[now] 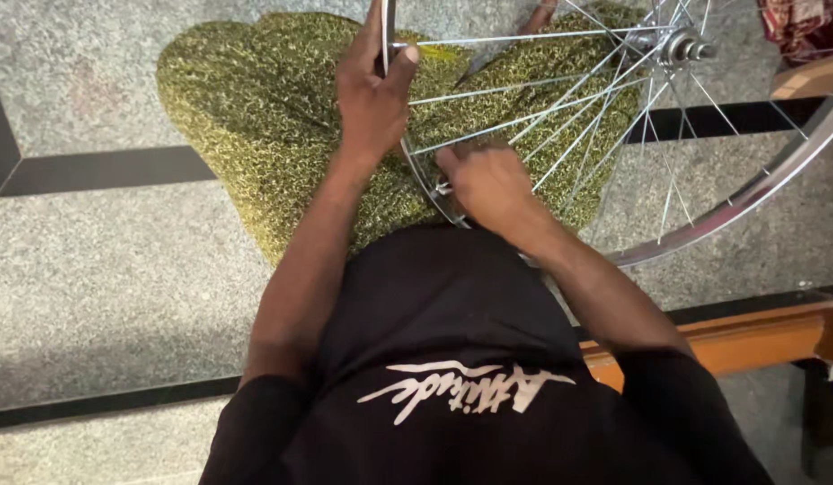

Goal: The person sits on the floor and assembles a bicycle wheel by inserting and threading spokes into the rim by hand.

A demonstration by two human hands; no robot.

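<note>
Head view, looking straight down: a spoked bicycle wheel point(614, 117) with a shiny metal rim stands on edge across the person's lap, its hub point(682, 45) up near the top right of the frame and the rim curving down past the right knee. The left hand point(373, 90) is closed around the rim at the wheel's near edge, thumb hooked over the top and fingers wrapped behind it. The right hand point(488, 184) sits lower on the same rim, fingertips pinched together at the spot where a spoke point(515, 144) meets the rim; whether it holds a small tool there cannot be made out. Both hands are close together, the left just above the right. Under the wheel are the person's legs in green patterned trousers point(255, 108), and nearer the camera a black shirt point(452, 359). All around lies a grey speckled stone floor point(102, 269) with dark inlaid bands. An orange wooden plank point(758, 337) runs along the lower right.
</note>
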